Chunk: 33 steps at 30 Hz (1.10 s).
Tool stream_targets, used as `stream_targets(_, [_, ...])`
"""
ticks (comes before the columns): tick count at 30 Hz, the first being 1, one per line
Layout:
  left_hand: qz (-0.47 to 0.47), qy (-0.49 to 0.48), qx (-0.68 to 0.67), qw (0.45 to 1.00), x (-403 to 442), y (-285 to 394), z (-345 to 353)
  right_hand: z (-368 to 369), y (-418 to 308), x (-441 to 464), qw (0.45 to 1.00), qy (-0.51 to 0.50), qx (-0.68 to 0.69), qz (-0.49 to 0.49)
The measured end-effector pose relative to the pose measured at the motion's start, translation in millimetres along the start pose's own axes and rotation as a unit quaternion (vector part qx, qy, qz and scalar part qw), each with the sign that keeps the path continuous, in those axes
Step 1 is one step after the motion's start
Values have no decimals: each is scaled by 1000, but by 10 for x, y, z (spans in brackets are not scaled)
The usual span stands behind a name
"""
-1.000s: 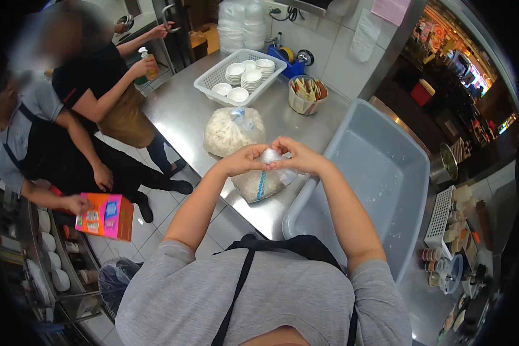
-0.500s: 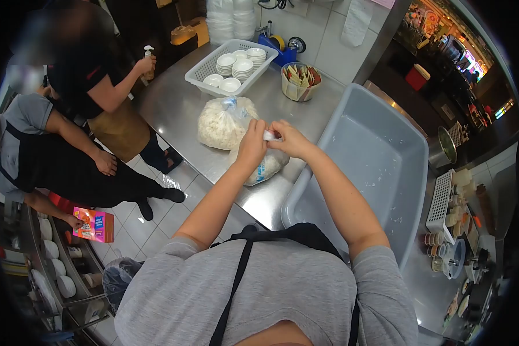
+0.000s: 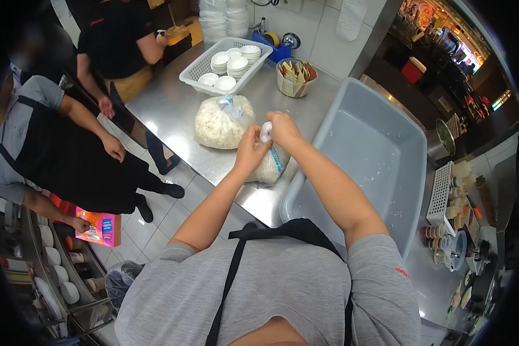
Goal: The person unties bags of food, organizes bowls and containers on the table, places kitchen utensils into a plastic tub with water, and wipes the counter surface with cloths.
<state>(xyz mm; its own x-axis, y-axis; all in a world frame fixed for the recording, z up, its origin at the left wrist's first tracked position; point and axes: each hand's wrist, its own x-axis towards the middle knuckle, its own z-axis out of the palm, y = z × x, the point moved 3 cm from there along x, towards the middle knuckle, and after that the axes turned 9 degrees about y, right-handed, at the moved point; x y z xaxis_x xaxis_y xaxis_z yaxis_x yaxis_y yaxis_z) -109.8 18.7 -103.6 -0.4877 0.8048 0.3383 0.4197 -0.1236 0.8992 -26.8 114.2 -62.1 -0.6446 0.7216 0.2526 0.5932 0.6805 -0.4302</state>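
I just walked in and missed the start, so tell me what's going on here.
The person's left hand and right hand are both at the gathered neck of a filled plastic bag, at the metal counter. A larger filled bag sits just behind it. To the right is a grey tub with small pale bits inside. Off to the left, a co-worker's hand is on a pink and orange box.

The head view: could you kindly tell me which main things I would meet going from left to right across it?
Pink-and-orange box, larger plastic bag, smaller plastic bag, grey tub, white perforated basket.
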Motion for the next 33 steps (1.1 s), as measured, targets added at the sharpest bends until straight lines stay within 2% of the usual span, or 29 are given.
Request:
stream_targets(1, [1, 1, -1, 1000, 21, 23, -23, -40, -10, -20, 1000, 10, 16, 0])
stream_targets(3, [-43, -11, -103, 994, 81, 57, -46, -117, -61, -66, 999, 25, 31, 0])
stream_targets(5, [-26, 4, -127, 992, 178, -33, -26, -225, -89, -164, 991, 66, 113, 19])
stream_targets(6, [-13, 21, -147, 989, 232, -40, -39, -295, -85, -221, 991, 71, 110, 26])
stream_targets(8, [5, 35, -150, 988, 394, -56, -36, -431, -124, -346, 977, 45, 208, -27])
stream_targets(10, [42, 45, -119, 991, 557, 163, -44, -855, -193, -562, 961, -40, 272, -11])
stream_targets(11, [66, 55, -120, 989, 665, 225, -16, -1042, -196, -667, 962, -37, 272, -7])
stream_targets(12, [66, 50, -122, 989, 788, 290, 10, -1184, -184, -771, 959, -79, 273, 14])
stream_targets(13, [95, 83, -94, 988, 921, 370, 19, -1301, -166, -877, 954, -119, 273, 35])
stream_targets(14, [124, 115, -66, 983, 1057, 428, 55, -1416, -148, -984, 955, -114, 272, 42])
stream_targets(15, [126, 108, -70, 984, 1232, 417, 116, -1506, -132, -1096, 957, -116, 260, 56])
stream_targets(17, [137, 145, 45, 979, 1590, 315, 166, -1647, -123, -1332, 959, -113, 249, 74])
stream_targets(18, [140, 138, 42, 980, 1725, 235, 203, -1705, -126, -1458, 959, -110, 247, 84])
stream_targets(20, [271, 129, 179, 937, 1894, 104, 297, -1763, -62, -1678, 959, -102, 245, 100])
stream_targets(21, [244, 81, 210, 944, 1925, 12, 320, -1756, 1, -1787, 957, -108, 241, 123])
stream_targets(22, [246, 75, 208, 944, 1959, -156, 310, -1734, 61, -1882, 953, -116, 238, 146])
stream_targets(24, [169, 37, 322, 931, 2057, -520, 356, -1619, 222, -2019, 948, -93, 249, 177])
stream_targets(25, [214, 65, 328, 918, 1980, -421, 381, -1561, 317, -2061, 941, -75, 260, 203])
stream_targets(26, [216, 63, 327, 918, 1886, -349, 463, -1512, 399, -2076, 941, -73, 260, 205])
stream_targets(28, [366, 57, 163, 915, 1560, -23, 677, -1428, 544, -2089, 954, -99, 153, 238])
stream_targets(30, [272, -156, 196, 929, 1285, -6, 915, -1445, 568, -2039, 951, -81, 189, 231])
stream_targets(31, [270, -160, 196, 929, 1272, -198, 986, -1453, 564, -2032, 948, -63, 220, 222])
stream_targets(33, [327, -183, 199, 905, 1280, -651, 1225, -1432, 575, -2062, 951, -68, 202, 223])
